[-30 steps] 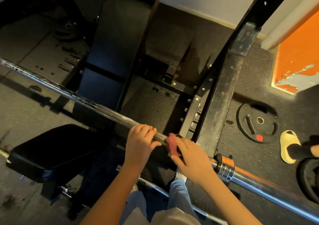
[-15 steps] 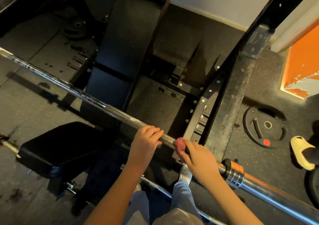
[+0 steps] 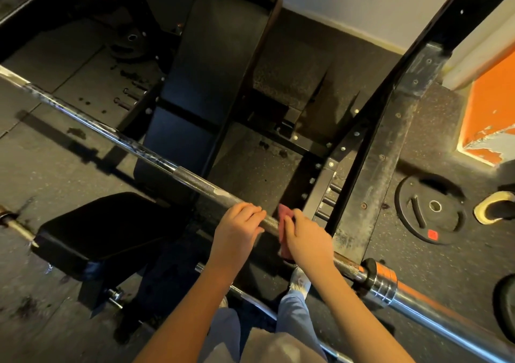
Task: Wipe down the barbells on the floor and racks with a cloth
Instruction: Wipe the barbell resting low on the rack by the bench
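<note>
Raised barbell [image 3: 195, 180] on a diagonal from upper left to lower right, above a black bench [image 3: 211, 64] and its separate seat pad [image 3: 106, 229], crossing in front of a scuffed black rack upright [image 3: 373, 184]; actual support point not visible. Pale smears along the knurled shaft left of the hands. Left hand [image 3: 237, 226] on the shaft from above, fingers curled over the knurling, gripping it. Right hand [image 3: 306, 237] just beside it, a narrow stretch of bare bar between, fingers folded around a reddish-pink cloth [image 3: 284, 213] and clamping it against the shaft; cloth edges out above and below the fingers. Chrome collar and sleeve [image 3: 381, 282] further down the bar, past the right wrist, with an orange tint in the reflection. Second, thinner bar [image 3: 250, 300] lying on the rubber floor below the forearms, near a pale shoe. Black weight plate [image 3: 430, 212] with a red label flat on the floor right of the upright, a yellow slipper [image 3: 493, 206] just beside it. Another dark plate [image 3: 128, 44] at the far side, in shadow. Orange wall panel [image 3: 493, 117] at the right edge, paint chipped.
</note>
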`<move>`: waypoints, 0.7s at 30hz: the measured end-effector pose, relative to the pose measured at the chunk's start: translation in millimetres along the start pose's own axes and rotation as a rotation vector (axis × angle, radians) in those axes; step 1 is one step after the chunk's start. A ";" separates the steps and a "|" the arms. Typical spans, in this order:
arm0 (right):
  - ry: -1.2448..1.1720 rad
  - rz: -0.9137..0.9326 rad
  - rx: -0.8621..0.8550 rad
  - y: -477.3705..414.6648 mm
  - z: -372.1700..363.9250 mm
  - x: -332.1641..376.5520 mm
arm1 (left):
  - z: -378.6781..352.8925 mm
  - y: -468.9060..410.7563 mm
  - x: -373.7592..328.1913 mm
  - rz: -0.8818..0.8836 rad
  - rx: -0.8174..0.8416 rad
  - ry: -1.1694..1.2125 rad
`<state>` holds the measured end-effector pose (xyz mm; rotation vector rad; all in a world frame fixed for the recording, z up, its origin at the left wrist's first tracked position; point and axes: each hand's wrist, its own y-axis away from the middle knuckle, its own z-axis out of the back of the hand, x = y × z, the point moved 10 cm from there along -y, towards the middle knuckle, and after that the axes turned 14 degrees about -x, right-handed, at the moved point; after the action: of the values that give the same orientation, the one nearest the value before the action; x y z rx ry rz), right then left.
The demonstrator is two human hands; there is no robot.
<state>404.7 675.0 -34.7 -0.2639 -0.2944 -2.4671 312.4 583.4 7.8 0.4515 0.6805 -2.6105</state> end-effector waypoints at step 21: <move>-0.005 0.272 -0.110 29.8 4.5 2.8 | 37.2 3.0 120.4 0.323 0.057 -0.277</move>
<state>421.3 651.5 -25.4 -0.3332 -0.1154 -2.2162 201.9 525.7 -10.7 0.1898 0.4040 -2.3289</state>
